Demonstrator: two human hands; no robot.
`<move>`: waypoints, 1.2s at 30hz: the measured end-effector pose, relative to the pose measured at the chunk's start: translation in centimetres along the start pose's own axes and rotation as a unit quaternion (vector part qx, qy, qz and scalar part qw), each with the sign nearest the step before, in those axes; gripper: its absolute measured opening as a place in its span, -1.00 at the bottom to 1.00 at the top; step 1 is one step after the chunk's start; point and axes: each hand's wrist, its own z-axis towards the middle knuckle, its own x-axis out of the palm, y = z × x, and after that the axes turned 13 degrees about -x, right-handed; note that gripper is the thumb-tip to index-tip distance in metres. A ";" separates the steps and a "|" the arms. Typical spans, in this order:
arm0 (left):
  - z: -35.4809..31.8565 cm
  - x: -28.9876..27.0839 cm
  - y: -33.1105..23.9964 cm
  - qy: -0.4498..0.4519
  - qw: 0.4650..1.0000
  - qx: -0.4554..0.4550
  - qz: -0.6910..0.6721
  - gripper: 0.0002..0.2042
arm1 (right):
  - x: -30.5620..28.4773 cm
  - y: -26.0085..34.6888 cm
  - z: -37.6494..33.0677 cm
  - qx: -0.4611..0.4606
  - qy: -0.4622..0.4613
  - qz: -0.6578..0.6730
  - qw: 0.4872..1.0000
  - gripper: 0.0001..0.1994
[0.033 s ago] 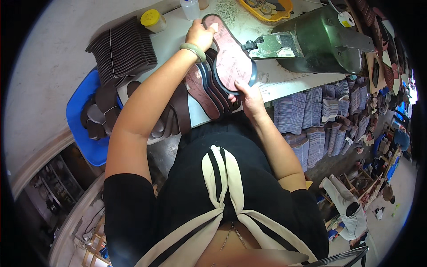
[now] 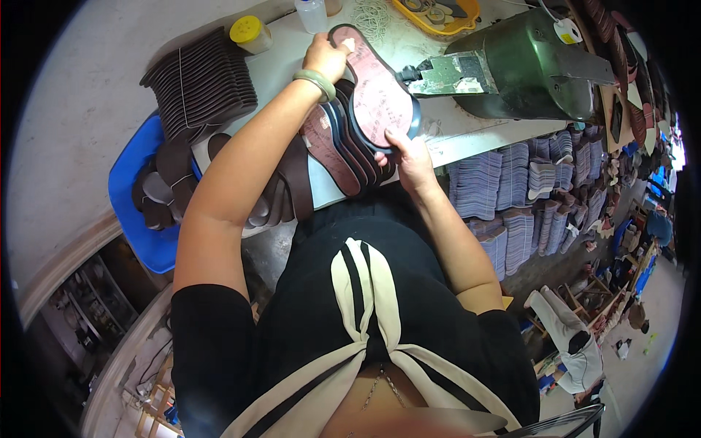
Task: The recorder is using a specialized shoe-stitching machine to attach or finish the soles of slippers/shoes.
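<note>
Both my hands hold a shoe sole [image 2: 381, 95] with a pinkish, marked face and a dark rim. My left hand [image 2: 326, 58], with a bangle at the wrist, grips its far, narrower end, thumb on top. At the near, wider end my right hand [image 2: 410, 157] pinches the rim, thumb on the face and fingers underneath. Just left of the held sole and partly under it, a row of similar soles [image 2: 332, 150] leans overlapped on the white table [image 2: 325, 186]. The dark nozzle-like tip of a green machine [image 2: 409, 74] is close to the sole's right edge; whether they touch I cannot tell.
The green machine's body [image 2: 511, 73] stands right. Left are a tied stack of dark soles [image 2: 197, 84], a blue basin [image 2: 131, 197] of dark pieces and a yellow-lidded jar [image 2: 250, 33]. A yellow basket [image 2: 445, 25] lies beyond. Bundled soles [image 2: 482, 182] fill the lower right.
The held sole and my left hand have shifted very slightly to the left. My right hand keeps its grip in nearly the same place.
</note>
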 end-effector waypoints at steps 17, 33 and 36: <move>-1.3 -2.6 -5.6 0.466 0.848 0.144 0.208 -0.55 | 1.3 3.4 4.6 0.021 -0.061 -0.087 0.994 -0.67; -6.9 -3.5 -3.6 0.255 0.955 0.084 0.127 -0.63 | 0.6 3.8 4.8 -0.027 -0.029 -0.154 0.987 -0.74; -7.4 -3.1 -2.7 0.205 0.962 0.094 0.151 -0.60 | 0.7 4.0 5.0 -0.061 -0.033 -0.179 0.981 -0.67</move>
